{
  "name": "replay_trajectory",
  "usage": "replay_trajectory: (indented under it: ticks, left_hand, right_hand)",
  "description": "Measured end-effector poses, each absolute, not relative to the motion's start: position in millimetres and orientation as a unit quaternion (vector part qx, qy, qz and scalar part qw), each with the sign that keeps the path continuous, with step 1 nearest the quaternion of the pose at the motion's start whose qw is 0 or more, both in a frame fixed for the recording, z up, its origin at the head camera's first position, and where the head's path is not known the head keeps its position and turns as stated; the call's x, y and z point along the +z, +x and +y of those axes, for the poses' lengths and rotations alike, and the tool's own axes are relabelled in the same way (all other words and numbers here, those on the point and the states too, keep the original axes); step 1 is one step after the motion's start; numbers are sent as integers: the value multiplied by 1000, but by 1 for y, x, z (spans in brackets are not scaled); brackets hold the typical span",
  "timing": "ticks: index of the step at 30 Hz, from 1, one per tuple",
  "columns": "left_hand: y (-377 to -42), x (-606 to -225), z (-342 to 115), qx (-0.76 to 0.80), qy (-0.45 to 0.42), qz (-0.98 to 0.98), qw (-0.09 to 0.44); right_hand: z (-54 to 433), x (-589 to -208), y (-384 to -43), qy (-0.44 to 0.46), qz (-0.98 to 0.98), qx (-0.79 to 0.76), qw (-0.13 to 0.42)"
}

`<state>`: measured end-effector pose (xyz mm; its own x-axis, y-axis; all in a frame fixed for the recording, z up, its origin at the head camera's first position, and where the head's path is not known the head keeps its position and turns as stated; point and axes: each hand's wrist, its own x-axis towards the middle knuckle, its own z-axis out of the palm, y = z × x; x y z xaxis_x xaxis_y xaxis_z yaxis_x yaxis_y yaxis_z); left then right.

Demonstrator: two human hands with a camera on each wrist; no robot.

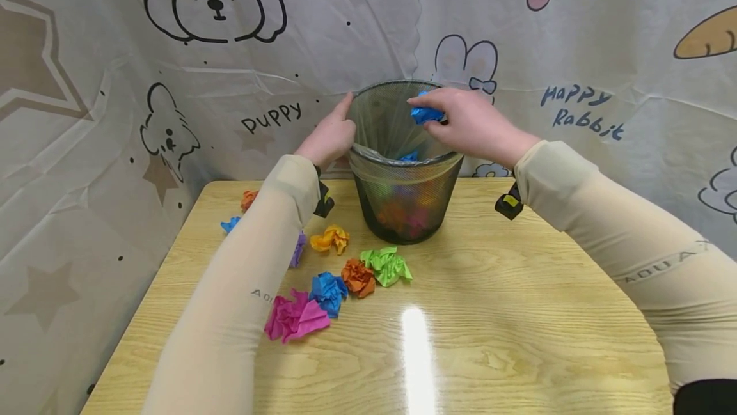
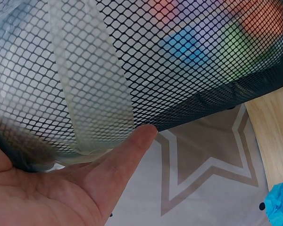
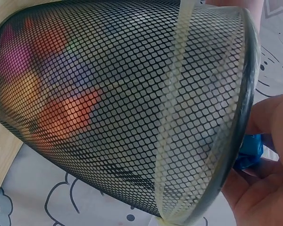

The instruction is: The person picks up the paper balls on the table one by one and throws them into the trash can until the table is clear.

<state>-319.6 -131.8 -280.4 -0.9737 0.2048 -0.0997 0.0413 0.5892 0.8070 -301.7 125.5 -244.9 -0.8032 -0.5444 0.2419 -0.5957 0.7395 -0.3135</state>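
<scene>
A black mesh wastebasket lined with a clear bag stands upright on the wooden table, its mouth facing up. My right hand pinches a crumpled blue paper ball over the right side of the mouth. Along the left rim lies my left hand, with its index finger straight and its thumb extended against the outer mesh. Inside the basket, another blue paper ball shows near the rim, and several orange, pink and purple ones show through the mesh.
In front of the basket lie green, brown-orange, blue, pink and yellow-orange paper balls. A purple one is partly behind my left sleeve. A printed cloth hangs behind the table.
</scene>
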Motion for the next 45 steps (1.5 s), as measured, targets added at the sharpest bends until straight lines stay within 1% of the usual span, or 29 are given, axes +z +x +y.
replay_trajectory:
  ticks: [6, 10, 16, 23, 31, 39, 45]
  left_hand:
    - [-320, -281, -132, 445, 74, 888, 90]
    - [-320, -281, -132, 445, 75, 888, 88]
    - [-320, -282, -132, 443, 76, 889, 88]
    - [-320, -282, -132, 447, 77, 887, 89]
    - [-319, -281, -131, 449, 74, 886, 88]
    - [-319, -282, -132, 454, 73, 884, 88]
    - [-320, -283, -133, 453, 75, 884, 87]
  right_hand:
    - [127, -247, -298, 286, -938, 195, 29]
    - [130, -247, -297, 273, -939, 207, 24]
    - [134, -248, -297, 288, -940, 178, 32]
    - [138, -249, -294, 307, -941, 131, 60]
    - [142, -251, -286, 316, -940, 102, 80]
    - [144, -255, -272, 345, -930, 82, 95]
    - [141, -262, -258, 387, -912, 75, 115]
